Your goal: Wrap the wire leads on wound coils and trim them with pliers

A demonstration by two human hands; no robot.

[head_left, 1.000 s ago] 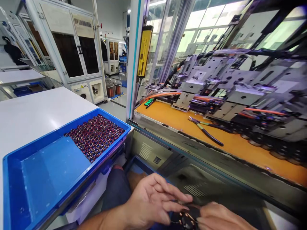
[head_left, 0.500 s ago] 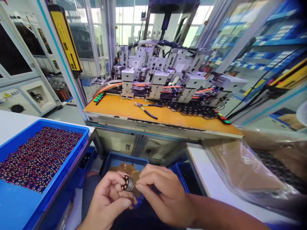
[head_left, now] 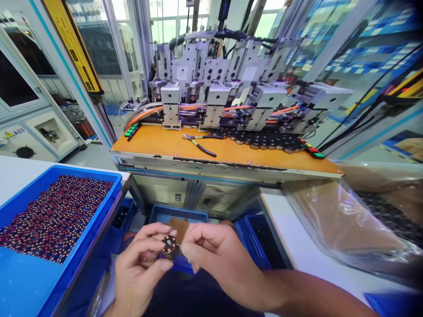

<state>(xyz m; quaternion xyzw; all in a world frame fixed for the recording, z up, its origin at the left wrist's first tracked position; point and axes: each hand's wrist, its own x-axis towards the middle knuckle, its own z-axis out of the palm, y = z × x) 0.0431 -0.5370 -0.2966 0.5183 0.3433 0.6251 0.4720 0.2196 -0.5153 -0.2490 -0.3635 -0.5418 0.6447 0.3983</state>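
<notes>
My left hand pinches a small round wound coil part between thumb and fingertips, low in the middle of the view. My right hand meets it from the right, its fingertips touching the same part. Both hands hover over my lap, above a blue bin that holds a brown sheet. A large blue tray with several rows of small dark red and blue parts sits on the white table at my left.
Ahead stands a machine with an orange deck; pliers lie on it, in front of grey actuator blocks and orange hoses. A clear plastic bag with dark parts rests on the white table at right. A yellow light curtain post rises at left.
My view swung right from the left tray to face the machine. My hands lifted the coil part from low at the frame's bottom edge and turned it between the fingertips.
</notes>
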